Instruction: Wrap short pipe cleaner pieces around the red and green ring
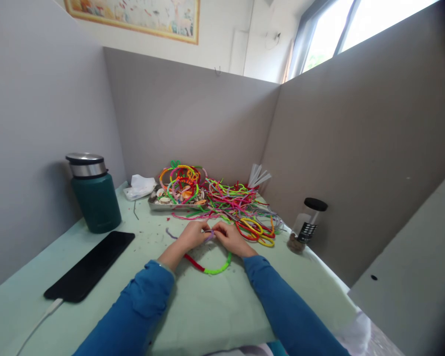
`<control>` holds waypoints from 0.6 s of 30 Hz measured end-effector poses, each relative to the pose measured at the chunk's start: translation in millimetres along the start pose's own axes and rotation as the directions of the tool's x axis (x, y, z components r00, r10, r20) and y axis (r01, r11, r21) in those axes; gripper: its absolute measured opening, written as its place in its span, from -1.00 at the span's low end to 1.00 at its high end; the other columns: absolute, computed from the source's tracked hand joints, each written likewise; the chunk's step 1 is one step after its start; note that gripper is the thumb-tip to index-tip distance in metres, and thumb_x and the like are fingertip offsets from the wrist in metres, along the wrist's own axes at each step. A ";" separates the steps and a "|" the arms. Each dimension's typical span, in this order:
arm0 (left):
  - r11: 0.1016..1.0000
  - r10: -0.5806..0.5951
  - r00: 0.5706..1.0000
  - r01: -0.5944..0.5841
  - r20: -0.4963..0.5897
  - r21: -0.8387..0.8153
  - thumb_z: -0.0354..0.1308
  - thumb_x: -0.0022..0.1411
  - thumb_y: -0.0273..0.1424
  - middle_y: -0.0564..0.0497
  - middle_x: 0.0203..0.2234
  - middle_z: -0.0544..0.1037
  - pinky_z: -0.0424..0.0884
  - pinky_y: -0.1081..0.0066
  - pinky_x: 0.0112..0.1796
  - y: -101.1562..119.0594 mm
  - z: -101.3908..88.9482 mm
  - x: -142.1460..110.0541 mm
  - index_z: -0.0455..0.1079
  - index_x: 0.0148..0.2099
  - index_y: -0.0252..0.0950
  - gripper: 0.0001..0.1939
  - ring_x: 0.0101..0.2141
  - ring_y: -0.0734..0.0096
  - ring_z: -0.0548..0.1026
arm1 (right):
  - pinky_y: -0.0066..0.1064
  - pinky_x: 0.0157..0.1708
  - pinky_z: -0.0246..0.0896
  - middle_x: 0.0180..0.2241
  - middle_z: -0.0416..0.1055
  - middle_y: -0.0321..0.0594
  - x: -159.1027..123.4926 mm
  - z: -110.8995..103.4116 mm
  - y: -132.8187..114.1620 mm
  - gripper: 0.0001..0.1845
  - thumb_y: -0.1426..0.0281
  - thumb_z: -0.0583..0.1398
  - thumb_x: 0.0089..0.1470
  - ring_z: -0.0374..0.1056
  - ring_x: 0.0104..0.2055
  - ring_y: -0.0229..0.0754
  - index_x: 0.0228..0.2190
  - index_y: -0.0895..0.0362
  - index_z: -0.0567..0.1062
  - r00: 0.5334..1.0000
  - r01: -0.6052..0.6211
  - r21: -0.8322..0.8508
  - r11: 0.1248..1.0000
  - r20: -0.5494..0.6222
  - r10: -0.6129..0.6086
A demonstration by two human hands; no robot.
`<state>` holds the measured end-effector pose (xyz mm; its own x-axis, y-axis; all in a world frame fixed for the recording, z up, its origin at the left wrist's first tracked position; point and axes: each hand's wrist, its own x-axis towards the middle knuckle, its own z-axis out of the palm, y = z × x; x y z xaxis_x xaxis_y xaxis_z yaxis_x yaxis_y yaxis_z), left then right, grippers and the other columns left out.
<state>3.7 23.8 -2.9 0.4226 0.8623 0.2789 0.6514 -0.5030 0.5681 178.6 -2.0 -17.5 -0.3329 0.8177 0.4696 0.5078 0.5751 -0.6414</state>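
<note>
My left hand [191, 234] and my right hand [228, 237] meet over the table, fingertips pinched close together. Between them is a purple pipe cleaner [209, 236], with its loose end sticking out to the left of my left hand. Below my hands curves a headband-like hoop [217, 271] wrapped in red and bright green fuzzy stems; its upper part is hidden by my hands. Just right of my right hand lie scissors with red and yellow handles [257, 231].
Behind my hands stand a metal tray [178, 206] of shells and colourful hoops and a heap of pipe cleaners [233, 198]. A green bottle [96, 198], a phone [91, 267] on a cable and tissues [141, 185] are left. A clear jar [304, 227] stands right. Grey partitions [193, 113] enclose the table.
</note>
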 end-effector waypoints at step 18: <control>0.869 -0.117 0.991 0.071 -0.065 -0.490 -0.06 0.09 0.04 0.10 -0.70 0.29 0.19 0.51 -0.54 11.7 -14.9 -0.5 0.40 -0.42 -0.40 -0.44 -0.61 0.54 0.25 | -0.49 -0.46 0.03 -0.53 0.39 -0.31 -0.8 -0.6 0.3 -0.92 0.45 0.10 0.03 0.23 -0.49 -0.29 -0.43 0.12 0.41 0.999 -0.014 -0.057 0.998 0.030 0.015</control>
<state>1.7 18.4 15.1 0.3018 0.9172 0.2602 0.2875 -0.3477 0.8924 179.5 -2.5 -17.7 -0.3485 0.8269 0.4413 0.5569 0.5614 -0.6121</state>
